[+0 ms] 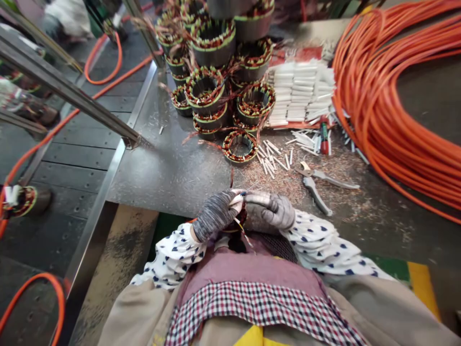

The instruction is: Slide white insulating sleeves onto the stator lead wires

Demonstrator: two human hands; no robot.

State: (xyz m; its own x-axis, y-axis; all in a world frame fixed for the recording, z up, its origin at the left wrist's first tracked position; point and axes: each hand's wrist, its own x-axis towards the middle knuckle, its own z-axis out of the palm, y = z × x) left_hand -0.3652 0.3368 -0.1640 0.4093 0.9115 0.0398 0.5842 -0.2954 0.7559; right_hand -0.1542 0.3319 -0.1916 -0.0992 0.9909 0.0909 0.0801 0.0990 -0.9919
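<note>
The gray-gloved left hand has its fingers bent close together, and the gray-gloved right hand points its fingers at them; I cannot tell what either one holds. A round, dark ring wound with red-brown wire sits between them, partly hidden, near the edge of the gray metal table. Gray-handled metal cutters lie there too.

- The left hand is hiding part of the wire ring near the lap.
- Its fingertips are covering whatever is sitting between them.
- The big orange coil is running off the right edge.
- The tall ring stack is going past the top edge.
- The ring at far left is looking blurry.
- The red and green tube is showing marks too tiny to read.
</note>
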